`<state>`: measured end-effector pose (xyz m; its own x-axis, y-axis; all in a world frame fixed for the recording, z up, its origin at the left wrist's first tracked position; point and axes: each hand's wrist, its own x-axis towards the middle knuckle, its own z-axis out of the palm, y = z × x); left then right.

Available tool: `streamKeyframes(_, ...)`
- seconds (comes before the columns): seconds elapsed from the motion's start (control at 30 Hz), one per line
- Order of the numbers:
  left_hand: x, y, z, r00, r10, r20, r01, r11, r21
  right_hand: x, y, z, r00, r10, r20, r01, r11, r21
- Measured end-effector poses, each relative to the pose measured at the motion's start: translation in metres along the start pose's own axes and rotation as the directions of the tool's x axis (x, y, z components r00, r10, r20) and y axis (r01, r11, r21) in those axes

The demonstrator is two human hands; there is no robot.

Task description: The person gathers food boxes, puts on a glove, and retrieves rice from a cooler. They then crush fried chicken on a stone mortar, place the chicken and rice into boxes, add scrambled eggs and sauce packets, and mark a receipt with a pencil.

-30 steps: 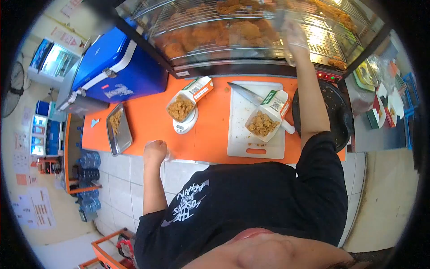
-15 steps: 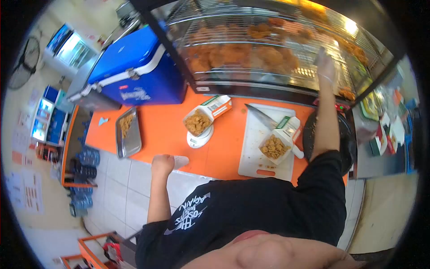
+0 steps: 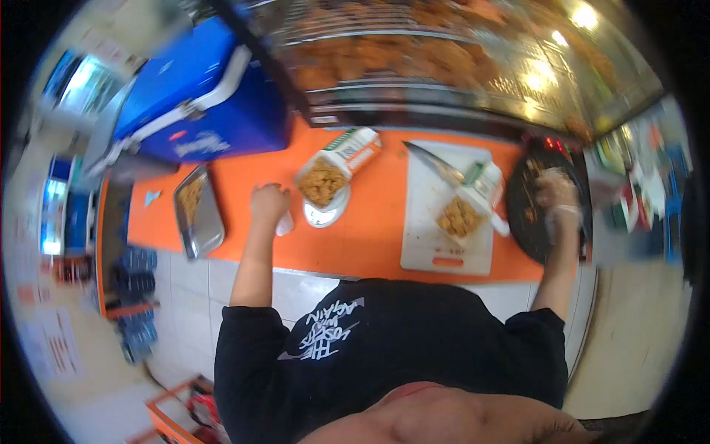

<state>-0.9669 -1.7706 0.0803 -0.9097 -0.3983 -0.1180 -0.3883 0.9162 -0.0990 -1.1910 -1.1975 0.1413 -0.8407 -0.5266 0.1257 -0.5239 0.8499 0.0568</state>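
My left hand (image 3: pixel 271 200) is closed over the orange counter, with part of a white, cup-like thing (image 3: pixel 285 223) showing under it. A box of fried pieces (image 3: pixel 322 183) rests on a small white scale (image 3: pixel 327 213) to its right. My right hand (image 3: pixel 558 194), in a clear plastic glove, is over a round black board (image 3: pixel 531 211) strewn with crumbs; motion blurs its fingers, and I cannot tell if they hold anything. Left of it, another open box of fried pieces (image 3: pixel 460 216) lies on a white cutting board (image 3: pixel 425 250), beside a knife (image 3: pixel 436 161).
A glass warming cabinet (image 3: pixel 414 100) with fried food on racks stands along the counter's back. On the left are a blue cooler (image 3: pixel 214 122) and a metal tray (image 3: pixel 210 235) holding fried bits. The orange counter (image 3: pixel 355 248) ends just before my body.
My right hand has come out of the warming cabinet and down to the round black board. My left hand has moved forward over the counter. The view has shifted.
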Motion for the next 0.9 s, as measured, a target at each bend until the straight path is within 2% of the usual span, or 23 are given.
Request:
streamKeyframes(0.03, 0.018, -0.001, 0.004, 0.996, 0.091, 0.023, -0.091, 0.996, 0.005, -0.031, -0.028, 0.028, 0.944, 0.092, 0.317, -0.128, 0.987, 0.093)
streamKeyframes(0.07, 0.039, -0.003, 0.006, 0.977, 0.092, 0.195, -0.073, 0.992, -0.101, -0.065, -0.053, 0.044, 0.914, 0.054, 0.402, -0.218, 0.902, 0.374)
streamKeyframes(0.1, 0.062, -0.004, 0.006, 0.929, 0.094, 0.357, -0.027, 0.982, -0.186, -0.097, -0.063, 0.103, 0.908, 0.137, 0.395, -0.373, 0.692, 0.618)
streamKeyframes(0.13, 0.082, -0.005, 0.012, 0.92, 0.163, 0.356, -0.103, 0.978, -0.18, -0.127, -0.092, 0.121, 0.907, 0.2, 0.37, -0.408, 0.631, 0.66)
streamKeyframes(0.17, 0.096, -0.01, 0.028, 0.887, 0.223, 0.404, -0.137, 0.963, -0.232, -0.132, -0.115, 0.117, 0.98, 0.1, 0.17, -0.174, 0.844, 0.507)
streamKeyframes(0.2, 0.108, -0.017, 0.046, 0.85, 0.276, 0.448, -0.158, 0.946, -0.283, -0.128, -0.137, 0.112, 0.998, -0.067, 0.015, 0.061, 0.965, 0.257)
streamKeyframes(0.23, 0.118, -0.028, 0.067, 0.818, 0.329, 0.472, -0.178, 0.925, -0.336, -0.119, -0.156, 0.117, 0.939, 0.198, 0.281, -0.297, 0.878, 0.375)
streamKeyframes(0.27, 0.127, -0.034, 0.081, 0.785, 0.383, 0.486, -0.201, 0.901, -0.385, -0.109, -0.169, 0.12, 0.754, 0.385, 0.533, -0.625, 0.67, 0.401)
streamKeyframes(0.3, 0.131, -0.029, 0.083, 0.774, 0.418, 0.476, -0.381, 0.907, -0.178, -0.102, -0.178, 0.109, 0.74, 0.446, 0.504, -0.657, 0.638, 0.401)
streamKeyframes(0.33, 0.127, -0.025, 0.075, 0.789, 0.439, 0.43, -0.427, 0.895, -0.131, -0.099, -0.187, 0.093, 0.713, 0.511, 0.48, -0.699, 0.571, 0.431)
streamKeyframes(0.37, 0.133, -0.039, 0.086, 0.758, 0.535, 0.374, -0.507, 0.843, -0.178, -0.101, -0.193, 0.076, 0.684, 0.567, 0.459, -0.729, 0.508, 0.459)
streamKeyframes(0.4, 0.111, -0.024, 0.053, 0.803, 0.489, 0.34, -0.399, 0.866, -0.302, -0.107, -0.192, 0.064, 0.656, 0.614, 0.438, -0.748, 0.452, 0.487)
streamKeyframes(0.43, 0.11, -0.03, 0.066, 0.857, 0.438, 0.273, -0.366, 0.888, -0.278, -0.116, -0.187, 0.059, 0.64, 0.648, 0.413, -0.756, 0.434, 0.491)
streamKeyframes(0.5, 0.069, -0.002, 0.009, 0.854, 0.452, 0.257, -0.355, 0.868, -0.348, -0.136, -0.181, 0.06, 0.621, 0.595, 0.511, -0.767, 0.327, 0.552)
streamKeyframes(0.53, 0.055, 0.008, -0.004, 0.881, 0.412, 0.233, -0.296, 0.864, -0.407, -0.152, -0.178, 0.06, 0.61, 0.615, 0.5, -0.77, 0.311, 0.557)
streamKeyframes(0.57, 0.044, 0.016, -0.013, 0.905, 0.367, 0.215, -0.236, 0.853, -0.465, -0.174, -0.173, 0.062, 0.71, 0.534, 0.459, -0.702, 0.478, 0.528)
streamKeyframes(0.63, 0.032, 0.028, -0.022, 0.883, 0.448, 0.139, -0.367, 0.844, -0.391, -0.223, -0.155, 0.068, 0.857, 0.323, 0.402, -0.487, 0.764, 0.424)
streamKeyframes(0.7, -0.014, 0.09, -0.087, 0.925, 0.348, 0.153, -0.276, 0.892, -0.357, -0.276, -0.137, 0.069, 0.792, 0.449, 0.415, -0.597, 0.42, 0.684)
streamKeyframes(0.73, -0.018, 0.108, -0.09, 0.917, 0.378, 0.128, -0.31, 0.876, -0.369, -0.298, -0.125, 0.06, 0.785, 0.465, 0.409, -0.603, 0.427, 0.674)
streamKeyframes(0.77, -0.017, 0.121, -0.085, 0.908, 0.406, 0.105, -0.339, 0.858, -0.387, -0.325, -0.109, 0.044, 0.737, 0.507, 0.446, -0.623, 0.255, 0.74)
streamKeyframes(0.8, -0.011, 0.133, -0.071, 0.786, 0.616, -0.06, -0.611, 0.758, -0.229, -0.353, -0.09, 0.034, 0.686, 0.535, 0.493, -0.622, 0.08, 0.779)
streamKeyframes(0.83, -0.039, 0.189, -0.104, 0.874, 0.482, 0.064, -0.442, 0.842, -0.31, -0.38, -0.068, 0.033, 0.677, 0.543, 0.497, -0.642, 0.106, 0.759)
streamKeyframes(0.9, -0.056, 0.269, -0.107, 0.845, 0.51, 0.164, -0.398, 0.803, -0.445, -0.433, -0.012, 0.033, 0.668, 0.637, 0.385, -0.669, 0.287, 0.685)
